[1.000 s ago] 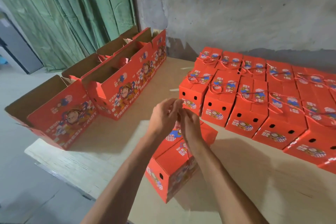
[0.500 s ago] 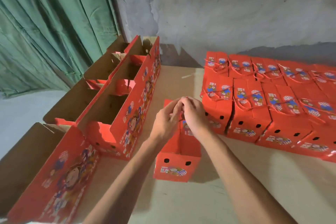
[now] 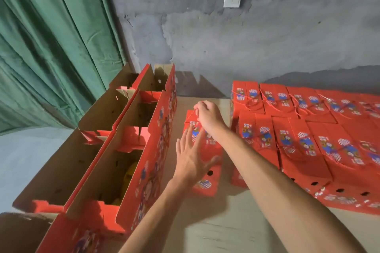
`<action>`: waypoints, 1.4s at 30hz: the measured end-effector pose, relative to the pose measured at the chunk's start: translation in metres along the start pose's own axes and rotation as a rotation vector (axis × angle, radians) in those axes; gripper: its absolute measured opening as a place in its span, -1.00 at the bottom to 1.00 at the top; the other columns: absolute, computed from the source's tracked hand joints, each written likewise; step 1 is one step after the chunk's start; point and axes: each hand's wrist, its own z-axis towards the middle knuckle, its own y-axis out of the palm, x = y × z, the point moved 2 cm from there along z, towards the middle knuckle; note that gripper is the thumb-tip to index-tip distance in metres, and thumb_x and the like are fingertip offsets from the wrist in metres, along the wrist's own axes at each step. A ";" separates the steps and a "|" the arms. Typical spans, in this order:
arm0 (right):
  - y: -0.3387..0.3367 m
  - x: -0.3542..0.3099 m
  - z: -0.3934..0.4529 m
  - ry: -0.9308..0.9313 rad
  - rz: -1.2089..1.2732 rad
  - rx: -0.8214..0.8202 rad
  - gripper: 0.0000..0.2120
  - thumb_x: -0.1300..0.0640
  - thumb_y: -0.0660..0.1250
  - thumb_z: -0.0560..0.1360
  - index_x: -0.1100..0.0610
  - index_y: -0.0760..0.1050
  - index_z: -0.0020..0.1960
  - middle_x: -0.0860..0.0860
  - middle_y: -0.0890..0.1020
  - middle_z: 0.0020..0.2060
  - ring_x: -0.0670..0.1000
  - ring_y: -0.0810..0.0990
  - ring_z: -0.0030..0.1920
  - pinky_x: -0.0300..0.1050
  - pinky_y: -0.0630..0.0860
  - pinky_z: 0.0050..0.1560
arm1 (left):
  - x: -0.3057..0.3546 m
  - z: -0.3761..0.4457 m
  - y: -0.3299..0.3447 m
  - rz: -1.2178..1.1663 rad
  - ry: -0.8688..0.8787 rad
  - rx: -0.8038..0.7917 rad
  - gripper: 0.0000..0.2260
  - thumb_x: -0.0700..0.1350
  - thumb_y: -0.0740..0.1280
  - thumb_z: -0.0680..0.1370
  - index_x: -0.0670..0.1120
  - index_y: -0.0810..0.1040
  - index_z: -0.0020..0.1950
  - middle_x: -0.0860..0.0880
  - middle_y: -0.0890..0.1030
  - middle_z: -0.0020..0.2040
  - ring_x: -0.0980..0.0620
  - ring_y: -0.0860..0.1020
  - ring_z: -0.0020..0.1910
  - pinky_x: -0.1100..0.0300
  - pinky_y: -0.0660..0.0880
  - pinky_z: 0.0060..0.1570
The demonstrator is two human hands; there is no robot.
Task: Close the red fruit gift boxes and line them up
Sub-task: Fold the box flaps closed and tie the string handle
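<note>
A single red fruit gift box [image 3: 207,183] stands apart on the table, its lid flaps down, just left of the lined-up boxes. My right hand [image 3: 207,115] is over its far end and pinches the red cord handle [image 3: 190,114]. My left hand [image 3: 190,158] lies with straight, spread fingers on the near part of the lid. To the right, several closed red gift boxes [image 3: 304,141] stand in tight rows against the wall, cords lying on top.
Several large open red cartons [image 3: 131,150] with brown insides stand in a row on the left of the table [image 3: 216,228]; something yellow lies in one. Green curtain behind them, grey wall with a switch at the back.
Both hands were together at the cord above the box. Now my left hand has dropped flat onto the lid while my right keeps the cord. The view has tilted up.
</note>
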 end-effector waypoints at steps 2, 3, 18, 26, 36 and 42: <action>-0.004 -0.002 0.025 -0.004 -0.008 0.010 -0.73 0.17 0.15 0.63 0.06 0.49 -0.20 -0.02 0.55 -0.33 0.02 0.50 -0.32 -0.12 0.43 -0.27 | -0.001 0.018 0.010 0.063 0.036 -0.016 -0.23 0.43 0.26 0.50 0.26 0.08 0.63 -0.04 -0.10 0.69 -0.03 -0.17 0.65 -0.21 -0.07 0.59; -0.006 -0.002 0.037 -0.009 -0.016 0.013 -0.73 0.18 0.16 0.63 0.06 0.49 -0.21 -0.03 0.55 -0.34 0.00 0.50 -0.33 -0.12 0.41 -0.26 | 0.000 0.028 0.015 0.078 0.045 -0.015 -0.28 0.44 0.22 0.51 0.26 0.13 0.62 -0.05 -0.11 0.69 -0.03 -0.18 0.65 -0.20 -0.09 0.60; -0.056 0.036 0.231 -0.071 -0.192 0.060 -0.73 0.19 0.20 0.59 0.07 0.50 -0.26 0.01 0.56 -0.34 0.08 0.50 -0.29 -0.08 0.39 -0.20 | -0.011 0.209 0.121 0.136 0.100 0.130 -0.55 0.38 0.22 0.58 0.22 0.56 0.38 -0.14 0.04 0.68 -0.13 0.00 0.66 -0.14 0.13 0.56; -0.068 0.066 0.293 -0.120 -0.307 0.124 -0.74 0.17 0.16 0.65 0.25 0.59 -0.03 0.08 0.63 -0.13 0.08 0.54 -0.11 -0.07 0.26 -0.23 | -0.026 0.283 0.179 0.128 0.154 0.196 -0.58 0.29 0.33 0.57 0.14 0.62 0.34 -0.20 0.15 0.65 -0.19 0.11 0.64 -0.15 0.23 0.51; -0.061 0.115 0.316 -0.132 -0.390 0.125 -0.74 0.13 0.14 0.70 0.19 0.35 -0.15 0.01 0.42 -0.33 0.13 0.41 -0.20 0.00 0.16 -0.23 | -0.036 0.328 0.208 0.128 0.158 0.184 -0.47 0.27 0.08 0.56 0.04 0.69 0.24 -0.16 0.46 0.50 -0.20 0.31 0.56 -0.15 0.28 0.42; -0.057 0.129 0.299 -0.131 -0.427 0.126 -0.64 0.16 0.19 0.68 0.12 0.26 -0.29 0.02 0.38 -0.39 0.12 0.35 -0.26 0.00 0.21 -0.24 | -0.030 0.319 0.202 0.260 0.094 0.041 -0.34 0.27 -0.07 0.49 0.11 0.49 0.48 0.02 0.35 0.56 -0.16 0.11 0.63 -0.45 -0.06 0.43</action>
